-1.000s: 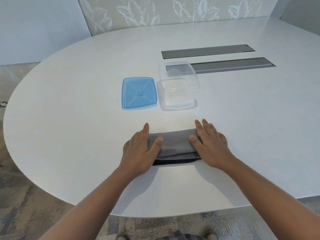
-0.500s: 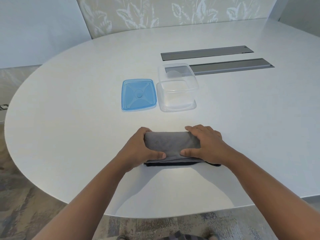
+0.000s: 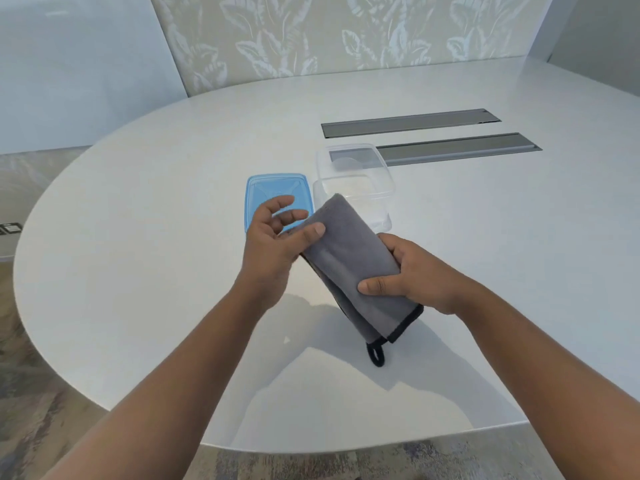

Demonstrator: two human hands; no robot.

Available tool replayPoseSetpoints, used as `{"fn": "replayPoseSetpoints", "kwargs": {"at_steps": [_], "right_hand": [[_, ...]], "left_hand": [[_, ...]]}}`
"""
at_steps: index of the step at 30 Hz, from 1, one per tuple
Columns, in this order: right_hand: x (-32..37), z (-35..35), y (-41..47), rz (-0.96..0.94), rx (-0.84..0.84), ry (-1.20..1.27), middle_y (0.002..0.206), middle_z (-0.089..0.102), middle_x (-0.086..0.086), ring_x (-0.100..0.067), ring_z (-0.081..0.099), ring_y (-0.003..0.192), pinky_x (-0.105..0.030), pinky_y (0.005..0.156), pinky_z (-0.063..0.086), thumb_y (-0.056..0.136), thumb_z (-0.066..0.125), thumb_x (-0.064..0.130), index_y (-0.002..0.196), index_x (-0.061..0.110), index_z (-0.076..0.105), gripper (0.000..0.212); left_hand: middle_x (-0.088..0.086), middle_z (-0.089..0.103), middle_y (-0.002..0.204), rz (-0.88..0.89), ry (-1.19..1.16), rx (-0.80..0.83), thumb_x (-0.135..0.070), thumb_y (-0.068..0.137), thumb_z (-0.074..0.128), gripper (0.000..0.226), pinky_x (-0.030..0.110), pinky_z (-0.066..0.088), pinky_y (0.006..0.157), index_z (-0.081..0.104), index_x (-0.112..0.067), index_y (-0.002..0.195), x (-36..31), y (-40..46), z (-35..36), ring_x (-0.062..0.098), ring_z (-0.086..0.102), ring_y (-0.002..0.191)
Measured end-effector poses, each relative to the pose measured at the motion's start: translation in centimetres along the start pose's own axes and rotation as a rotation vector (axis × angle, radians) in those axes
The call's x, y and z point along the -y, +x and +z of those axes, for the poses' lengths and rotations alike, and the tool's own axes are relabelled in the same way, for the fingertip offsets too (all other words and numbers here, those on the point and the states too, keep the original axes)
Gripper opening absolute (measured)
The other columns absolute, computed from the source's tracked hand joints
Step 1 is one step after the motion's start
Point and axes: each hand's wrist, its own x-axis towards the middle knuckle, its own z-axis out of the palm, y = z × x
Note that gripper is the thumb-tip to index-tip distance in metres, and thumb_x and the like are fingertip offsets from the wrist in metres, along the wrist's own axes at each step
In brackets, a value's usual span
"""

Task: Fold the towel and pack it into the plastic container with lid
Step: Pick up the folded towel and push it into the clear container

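Folded towel (image 3: 353,265) lifted off table, tilted; left hand (image 3: 273,237) loosened.

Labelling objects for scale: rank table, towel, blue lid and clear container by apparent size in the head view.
1. table
2. towel, though held nearer the camera
3. clear container and blue lid look alike; left hand hides part of the lid

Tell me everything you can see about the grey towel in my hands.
Grey plush-looking towel with black edging and a small black loop at its lower end. Folded into a narrow strip, held tilted above the table, upper end toward the clear container. The right hand grips its lower half; the left hand touches its upper edge with the thumb.
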Motion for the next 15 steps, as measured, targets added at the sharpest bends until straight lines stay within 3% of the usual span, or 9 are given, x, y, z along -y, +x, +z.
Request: {"fn": "replayPoseSetpoints", "kwargs": {"at_steps": [2, 6, 8, 10, 13, 15], "right_hand": [[0.0, 0.3, 0.2, -0.016, -0.026, 0.121, 0.120, 0.075, 0.000, -0.023, 0.073, 0.109, -0.037, 0.086, 0.061, 0.073, 0.093, 0.028, 0.127, 0.029, 0.062, 0.062], [0.0, 1.4, 0.9, -0.038, -0.130, 0.275, 0.123, 0.073, -0.006, -0.028, 0.072, 0.111, -0.046, 0.091, 0.060, 0.072, 0.094, 0.027, 0.132, 0.018, 0.057, 0.071], [0.2, 1.8, 1.1, -0.042, -0.199, 0.311, 0.121, 0.074, -0.004, -0.027, 0.073, 0.109, -0.045, 0.088, 0.061, 0.069, 0.095, 0.034, 0.130, 0.019, 0.058, 0.073], [0.4, 1.9, 1.2, -0.037, -0.262, 0.329, 0.120, 0.074, -0.001, -0.024, 0.074, 0.107, -0.043, 0.085, 0.062, 0.067, 0.095, 0.040, 0.129, 0.021, 0.059, 0.074], [0.5, 2.0, 1.5, -0.024, -0.321, 0.329, 0.120, 0.074, 0.002, -0.020, 0.074, 0.104, -0.042, 0.084, 0.063, 0.065, 0.094, 0.044, 0.128, 0.024, 0.058, 0.075], [0.8, 1.9, 1.8, -0.029, -0.330, 0.342, 0.122, 0.072, 0.001, -0.018, 0.074, 0.104, -0.042, 0.085, 0.063, 0.068, 0.091, 0.042, 0.128, 0.027, 0.057, 0.070]], "left_hand": [[-0.003, 0.076, 0.109, -0.164, -0.131, -0.064, -0.029, 0.073, 0.087, 0.070, 0.038, 0.060, 0.081, 0.051, -0.024, 0.132, 0.8, -0.3, 1.3, 0.019, 0.071, 0.097], [0.010, 0.071, 0.129, -0.384, -0.145, 0.156, -0.050, 0.082, 0.078, 0.075, 0.053, 0.056, 0.098, 0.052, -0.011, 0.141, 2.9, -2.9, 3.1, 0.032, 0.068, 0.117], [0.013, 0.070, 0.129, -0.362, -0.190, 0.197, -0.043, 0.085, 0.078, 0.064, 0.050, 0.058, 0.094, 0.057, -0.009, 0.136, 3.4, -3.6, 3.7, 0.033, 0.068, 0.118], [0.010, 0.073, 0.124, -0.297, -0.165, 0.121, -0.034, 0.083, 0.081, 0.060, 0.046, 0.060, 0.089, 0.055, -0.012, 0.133, 3.2, -3.6, 4.2, 0.030, 0.071, 0.112], [0.006, 0.071, 0.123, -0.205, -0.044, 0.029, -0.028, 0.079, 0.084, 0.074, 0.046, 0.062, 0.086, 0.046, -0.023, 0.142, 2.8, -3.0, 4.5, 0.022, 0.073, 0.107], [0.000, 0.067, 0.128, -0.131, -0.009, 0.020, -0.022, 0.086, 0.083, 0.083, 0.036, 0.063, 0.080, 0.033, -0.038, 0.151, 2.6, -2.5, 4.4, 0.016, 0.073, 0.106]]}}
